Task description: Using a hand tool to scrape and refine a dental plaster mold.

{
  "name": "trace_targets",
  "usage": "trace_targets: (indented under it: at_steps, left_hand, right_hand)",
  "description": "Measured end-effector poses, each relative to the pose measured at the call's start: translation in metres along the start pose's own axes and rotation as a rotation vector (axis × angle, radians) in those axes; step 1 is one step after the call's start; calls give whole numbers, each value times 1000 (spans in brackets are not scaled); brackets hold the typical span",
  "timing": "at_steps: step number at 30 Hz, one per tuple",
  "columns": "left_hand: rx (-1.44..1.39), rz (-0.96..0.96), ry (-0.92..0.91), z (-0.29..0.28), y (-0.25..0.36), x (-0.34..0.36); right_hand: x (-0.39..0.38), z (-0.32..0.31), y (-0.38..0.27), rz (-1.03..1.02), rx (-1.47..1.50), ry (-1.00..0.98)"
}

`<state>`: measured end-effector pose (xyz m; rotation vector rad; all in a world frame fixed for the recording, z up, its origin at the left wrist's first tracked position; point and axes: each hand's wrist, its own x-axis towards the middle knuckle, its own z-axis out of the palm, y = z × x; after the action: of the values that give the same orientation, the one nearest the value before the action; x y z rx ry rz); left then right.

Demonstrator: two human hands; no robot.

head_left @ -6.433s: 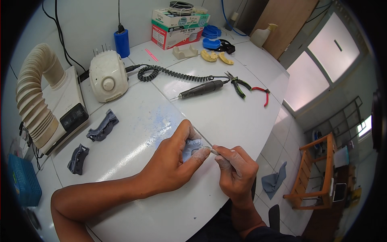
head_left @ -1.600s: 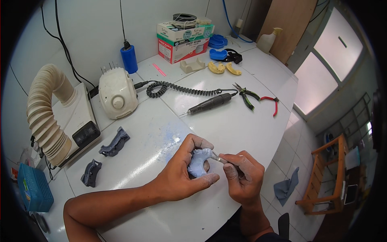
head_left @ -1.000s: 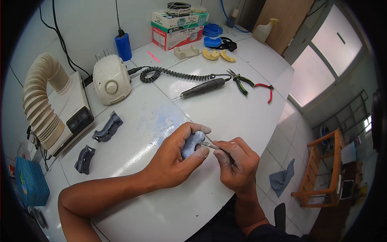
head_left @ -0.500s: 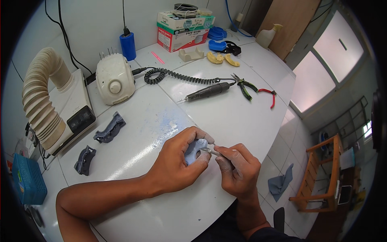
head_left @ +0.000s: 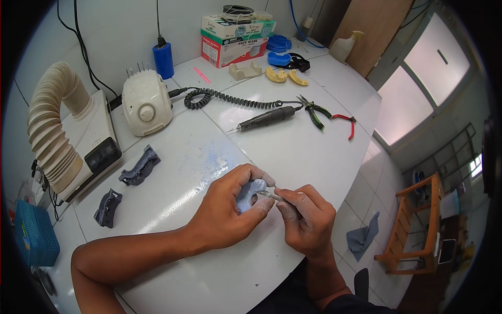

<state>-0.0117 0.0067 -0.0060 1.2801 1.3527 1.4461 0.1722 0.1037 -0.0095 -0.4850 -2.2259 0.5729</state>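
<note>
My left hand [head_left: 222, 212] holds a small light-blue plaster dental model [head_left: 244, 199] between thumb and fingers, above the table's near part. A rounded opening shows in the model beside my thumb. In my right hand [head_left: 309, 220] is a slim metal hand tool [head_left: 269, 194], pinched between thumb and forefinger. Its tip meets the model, or comes very close to it; the fingers partly hide the exact contact. Pale dust coats the fingertips of both hands. Two dark grey-blue mould pieces, one longer [head_left: 140, 166] and one shorter [head_left: 108, 208], lie left of my left hand.
Blue dust marks the white table [head_left: 314, 157]. Beyond my hands lie a black rotary handpiece [head_left: 266, 119], green-black pliers [head_left: 316, 116] and a red-handled tool [head_left: 350, 125]. A control unit [head_left: 146, 104], hosed extractor [head_left: 55, 131] and teal basket [head_left: 44, 238] stand left; yellow casts [head_left: 276, 76] lie behind.
The view has shifted slightly. The model is turned a little in my left hand, and the fingertips of both hands are closer together. Both hands keep their grip.
</note>
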Motion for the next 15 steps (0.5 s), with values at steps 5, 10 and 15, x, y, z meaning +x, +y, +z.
trace_targets:
  at_steps: [5, 10, 15]
  left_hand:
    - [-35, 11, 19, 2, -4, 0]
    - [-9, 15, 15, 1, -1, -2]
    - [-5, -91, -38, 1, 7, -2]
  right_hand:
    - [0, 0, -1, -3, -13, -6]
    - [-1, 1, -1, 1, -21, -6]
    - [-2, 0, -2, 10, -31, -17]
